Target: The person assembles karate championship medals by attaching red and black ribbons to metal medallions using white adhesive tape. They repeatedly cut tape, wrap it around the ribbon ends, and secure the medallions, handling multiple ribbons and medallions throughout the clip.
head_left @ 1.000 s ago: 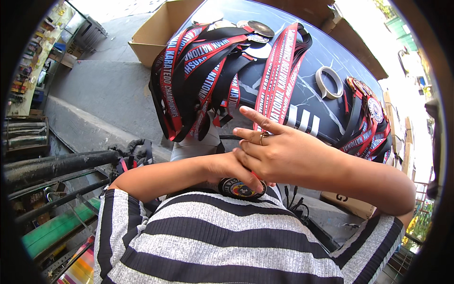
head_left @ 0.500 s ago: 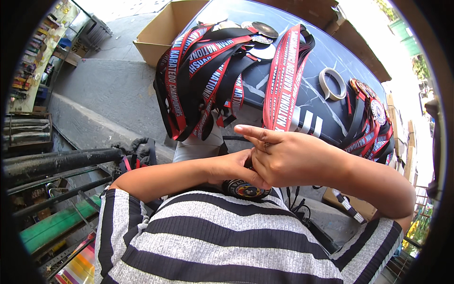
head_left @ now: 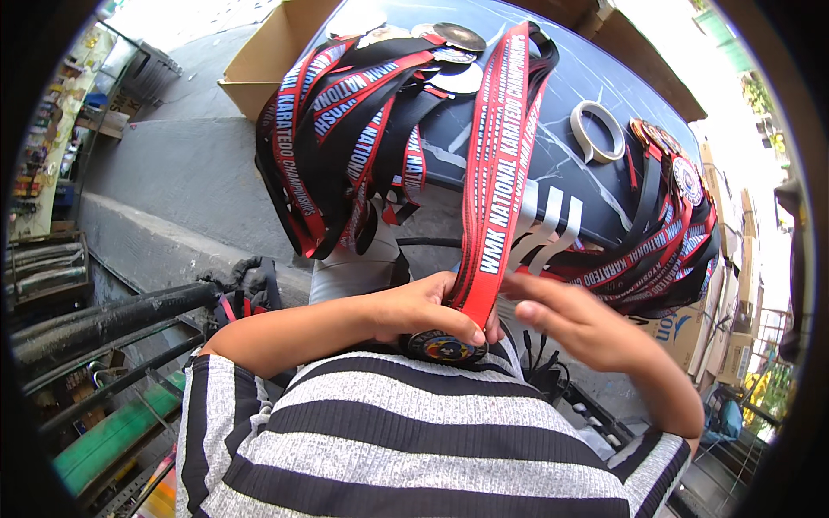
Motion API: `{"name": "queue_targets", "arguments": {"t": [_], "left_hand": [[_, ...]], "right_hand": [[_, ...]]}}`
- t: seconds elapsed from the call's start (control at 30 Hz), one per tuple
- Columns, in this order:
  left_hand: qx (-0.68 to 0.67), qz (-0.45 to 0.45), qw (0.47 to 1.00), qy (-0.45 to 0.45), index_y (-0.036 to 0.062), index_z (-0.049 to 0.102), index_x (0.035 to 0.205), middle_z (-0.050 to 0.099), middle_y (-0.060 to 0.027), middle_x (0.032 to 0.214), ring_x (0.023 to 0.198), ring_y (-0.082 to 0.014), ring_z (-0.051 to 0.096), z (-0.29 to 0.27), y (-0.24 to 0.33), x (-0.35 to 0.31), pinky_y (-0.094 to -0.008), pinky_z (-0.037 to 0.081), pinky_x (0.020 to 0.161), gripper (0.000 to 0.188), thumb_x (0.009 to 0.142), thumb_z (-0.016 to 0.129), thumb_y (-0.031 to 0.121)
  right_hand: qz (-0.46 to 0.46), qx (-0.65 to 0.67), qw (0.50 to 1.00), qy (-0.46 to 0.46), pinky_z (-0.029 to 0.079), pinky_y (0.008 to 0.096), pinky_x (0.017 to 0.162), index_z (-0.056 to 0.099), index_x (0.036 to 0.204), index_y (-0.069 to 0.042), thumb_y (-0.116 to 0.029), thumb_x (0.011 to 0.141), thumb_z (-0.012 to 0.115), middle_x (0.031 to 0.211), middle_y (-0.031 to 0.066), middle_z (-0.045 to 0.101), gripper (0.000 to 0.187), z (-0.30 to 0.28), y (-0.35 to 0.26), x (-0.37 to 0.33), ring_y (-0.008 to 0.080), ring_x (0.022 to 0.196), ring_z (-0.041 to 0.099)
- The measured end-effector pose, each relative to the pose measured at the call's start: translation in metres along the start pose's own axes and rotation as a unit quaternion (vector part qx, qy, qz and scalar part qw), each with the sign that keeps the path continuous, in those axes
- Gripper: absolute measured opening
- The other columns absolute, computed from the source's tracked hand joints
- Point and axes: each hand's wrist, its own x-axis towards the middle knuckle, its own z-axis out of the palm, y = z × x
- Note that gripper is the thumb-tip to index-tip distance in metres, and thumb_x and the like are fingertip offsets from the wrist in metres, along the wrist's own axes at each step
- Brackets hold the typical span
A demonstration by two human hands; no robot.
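Close to my chest, my left hand [head_left: 427, 309] is closed on the lower end of a red and black medal ribbon [head_left: 489, 250], thumb pressed over it. A round medal [head_left: 446, 347] with a coloured centre shows just below that hand, near my striped shirt. From the grip, red ribbons stretch up over the table edge in a long bundle; whether the held one is separate from the others I cannot tell. Beside the ribbon, my right hand [head_left: 566, 315] is open, slightly blurred, its fingers stretched toward the ribbon; some fingertips are hard to make out.
A dark marbled table [head_left: 553, 164] holds a heap of medal ribbons [head_left: 345, 129] at left, medals [head_left: 458, 78] at the back and more medals [head_left: 688, 181] at right. A tape roll [head_left: 606, 157] lies on it; pale tape strips [head_left: 546, 226] hang off its edge. Metal bars [head_left: 112, 302] stand left.
My hands were together with the right one over the left; the right has moved away to the right and opened. A red ribbon end now shows in my left hand.
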Motion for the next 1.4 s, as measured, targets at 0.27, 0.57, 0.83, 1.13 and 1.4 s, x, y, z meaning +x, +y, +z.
{"name": "queue_targets", "arguments": {"t": [0.27,0.57,0.83,1.13,1.4], "left_hand": [[0.012,-0.050,0.999,-0.019,0.0018,0.059,0.098,0.064,-0.0127,0.100,0.112,-0.0261,0.060,0.003,0.009,0.001,-0.0410,0.044,0.103,0.029,0.077,0.076,0.014],[-0.038,-0.007,0.986,0.165,0.0052,0.040,0.143,0.054,-0.0091,0.130,0.121,-0.0174,0.054,0.019,0.002,-0.012,-0.0347,0.043,0.105,0.063,0.093,0.070,0.029],[-0.011,0.101,0.988,0.120,0.0037,0.043,0.142,0.055,-0.0063,0.129,0.119,-0.0129,0.054,0.012,-0.011,-0.017,-0.0314,0.045,0.103,0.050,0.100,0.061,0.023],[0.049,0.102,0.989,0.095,0.0002,0.053,0.115,0.059,-0.0100,0.104,0.114,-0.0269,0.060,0.012,-0.005,-0.012,-0.0408,0.046,0.099,0.037,0.101,0.050,0.035],[0.022,0.073,0.992,0.097,0.0000,0.054,0.106,0.059,-0.0104,0.094,0.118,-0.0343,0.059,0.013,-0.001,-0.010,-0.0466,0.043,0.104,0.036,0.099,0.050,0.035]], "right_hand": [[-0.140,0.365,0.920,-0.013,0.047,0.0312,0.091,0.054,0.136,0.003,-0.039,0.101,0.055,0.145,0.0177,0.049,0.055,0.039,0.069,0.046,0.0187,0.114,0.057],[-0.163,0.418,0.890,0.084,0.049,0.0360,0.100,0.067,0.121,0.002,-0.019,0.098,0.061,0.142,0.0149,0.054,0.032,0.056,0.047,0.054,0.0206,0.119,0.060],[-0.184,0.265,0.932,0.166,0.048,0.0369,0.101,0.069,0.120,0.001,-0.021,0.098,0.063,0.139,0.0127,0.052,0.032,0.054,0.051,0.051,0.0206,0.124,0.055],[-0.164,0.023,0.919,0.358,0.047,0.0269,0.059,0.070,0.114,-0.002,-0.026,0.092,0.071,0.084,0.0081,0.066,0.033,0.048,0.056,0.034,0.0116,0.070,0.062],[-0.060,-0.046,0.839,0.539,0.035,0.0231,0.049,0.066,0.124,0.001,-0.010,0.090,0.073,0.063,0.0013,0.055,0.036,0.056,0.080,0.039,0.0043,0.053,0.043]]}}
